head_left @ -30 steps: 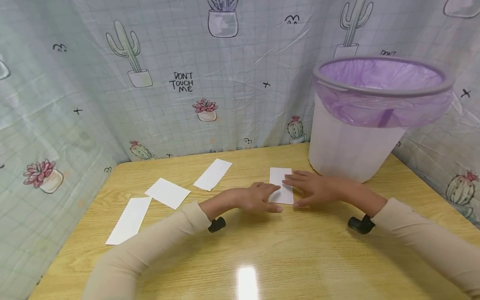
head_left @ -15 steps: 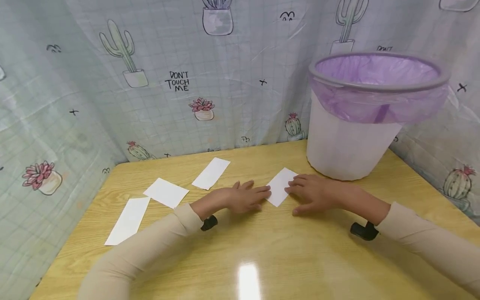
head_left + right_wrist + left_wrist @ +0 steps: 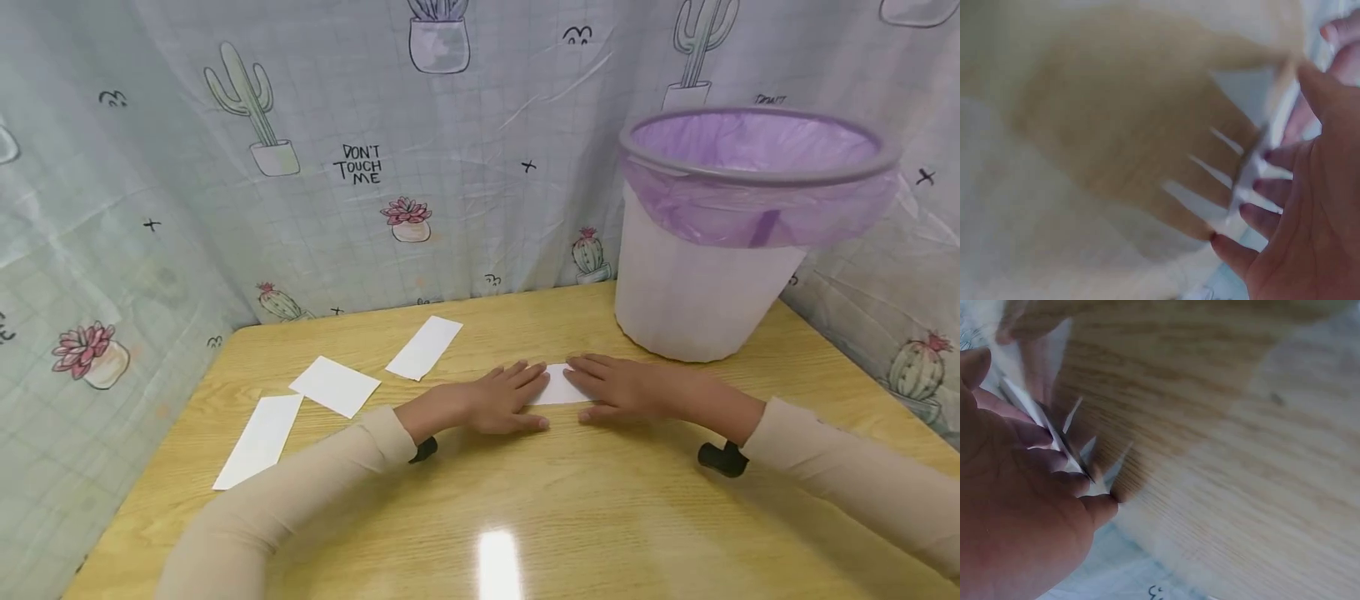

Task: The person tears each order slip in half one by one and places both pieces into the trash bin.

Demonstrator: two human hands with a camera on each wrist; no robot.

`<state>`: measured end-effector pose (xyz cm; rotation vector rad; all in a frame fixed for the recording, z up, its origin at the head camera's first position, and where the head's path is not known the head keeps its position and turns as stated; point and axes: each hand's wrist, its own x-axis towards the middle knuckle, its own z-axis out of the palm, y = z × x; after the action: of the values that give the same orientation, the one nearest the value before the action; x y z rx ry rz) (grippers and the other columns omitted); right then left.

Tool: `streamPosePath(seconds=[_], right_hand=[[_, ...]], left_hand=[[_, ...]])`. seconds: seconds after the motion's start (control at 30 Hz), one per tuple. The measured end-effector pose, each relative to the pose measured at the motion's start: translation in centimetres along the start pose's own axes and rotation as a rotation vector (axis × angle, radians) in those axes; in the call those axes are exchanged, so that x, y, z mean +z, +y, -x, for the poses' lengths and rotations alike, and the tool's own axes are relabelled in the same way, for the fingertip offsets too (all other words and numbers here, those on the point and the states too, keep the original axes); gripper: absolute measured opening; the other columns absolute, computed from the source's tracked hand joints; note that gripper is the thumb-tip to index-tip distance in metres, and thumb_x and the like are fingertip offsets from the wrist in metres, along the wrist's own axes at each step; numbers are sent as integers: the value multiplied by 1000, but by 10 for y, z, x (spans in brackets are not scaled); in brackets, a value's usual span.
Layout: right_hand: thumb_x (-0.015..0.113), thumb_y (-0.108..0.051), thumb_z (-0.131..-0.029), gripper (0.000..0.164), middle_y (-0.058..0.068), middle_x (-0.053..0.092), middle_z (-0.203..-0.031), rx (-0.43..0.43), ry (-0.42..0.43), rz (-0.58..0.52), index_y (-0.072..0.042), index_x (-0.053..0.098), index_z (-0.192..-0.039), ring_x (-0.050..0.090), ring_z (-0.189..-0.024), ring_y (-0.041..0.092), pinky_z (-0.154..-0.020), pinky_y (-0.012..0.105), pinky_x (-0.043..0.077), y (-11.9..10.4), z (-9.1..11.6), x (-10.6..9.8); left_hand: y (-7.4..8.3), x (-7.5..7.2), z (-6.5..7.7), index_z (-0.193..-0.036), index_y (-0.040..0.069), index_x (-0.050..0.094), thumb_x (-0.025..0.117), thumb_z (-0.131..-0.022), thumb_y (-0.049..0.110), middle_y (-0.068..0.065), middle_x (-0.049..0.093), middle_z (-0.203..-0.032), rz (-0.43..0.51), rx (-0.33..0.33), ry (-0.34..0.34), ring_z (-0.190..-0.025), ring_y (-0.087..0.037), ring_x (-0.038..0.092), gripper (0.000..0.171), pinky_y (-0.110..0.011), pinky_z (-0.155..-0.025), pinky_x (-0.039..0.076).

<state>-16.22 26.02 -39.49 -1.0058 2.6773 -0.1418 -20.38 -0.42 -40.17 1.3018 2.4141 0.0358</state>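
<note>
A small white paper slip point(image 3: 558, 388) lies lengthwise across the wooden table, between and partly beneath both hands. My left hand point(image 3: 506, 398) rests its straight fingers on the slip's left end. On the other end lie the extended fingers of my right hand point(image 3: 622, 388), its thumb reaching below the slip's near edge. In the left wrist view the slip point(image 3: 1025, 400) shows edge-on along the fingertips of the left hand point(image 3: 1022, 506). The right wrist view has the slip point(image 3: 1250, 165) seen edge-on at the fingertips of the right hand point(image 3: 1310, 219).
Three more white slips lie to the left: a near one point(image 3: 258, 442), a middle one point(image 3: 335, 387) and a far one point(image 3: 425, 347). A white bin point(image 3: 690, 283) with a purple liner point(image 3: 757, 212) stands at the back right. A cactus-print curtain point(image 3: 480, 150) backs the table point(image 3: 390, 517).
The slip between the hands has turned from upright, through a diagonal, to lying crosswise. The left hand drew back slightly, then came in again; both hands now cover the slip's ends.
</note>
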Motion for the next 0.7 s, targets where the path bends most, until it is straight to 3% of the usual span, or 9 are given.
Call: streamPosePath(seconds=[0.1,0.27,0.43,0.57,0.7], right_hand=[[37,-49,-109,70,23,19,-166,-2,12,24,-1,27,-160,19,-152,43,-119,59,23,-3,0,6],[39,-31,-112,58,27,22,-164,5,71,58,2,28,-158,23,-150,45,-117,59,28,-9,-3,13],[38,-14,-111,49,32,26,-160,24,106,93,5,31,-156,27,-147,50,-112,61,35,-14,-10,19],[42,-4,-108,44,34,34,-153,-16,180,77,9,39,-150,34,-139,54,-108,62,38,-17,-13,25],[51,2,-104,39,31,45,-144,-110,288,121,9,49,-141,44,-130,50,-103,58,44,-15,-11,31]], left_hand=[[0,2,0,-164,13,11,41,-108,52,-6,2,-171,-14,-7,19,-157,-28,0,75,-47,-125,8],[1,6,-3,-162,4,14,40,-110,41,-13,8,-170,-47,33,69,-156,-27,8,69,-44,-125,14],[8,6,-12,-159,-3,22,38,-112,30,-19,17,-167,-168,82,122,-155,-27,17,60,-45,-122,26],[15,4,-14,-150,-3,43,47,-110,23,-19,38,-159,-287,82,191,-145,-27,41,48,-42,-115,38],[22,2,-13,-129,4,64,55,-107,14,-15,58,-144,-352,93,260,-118,-27,66,26,-36,-96,54]])
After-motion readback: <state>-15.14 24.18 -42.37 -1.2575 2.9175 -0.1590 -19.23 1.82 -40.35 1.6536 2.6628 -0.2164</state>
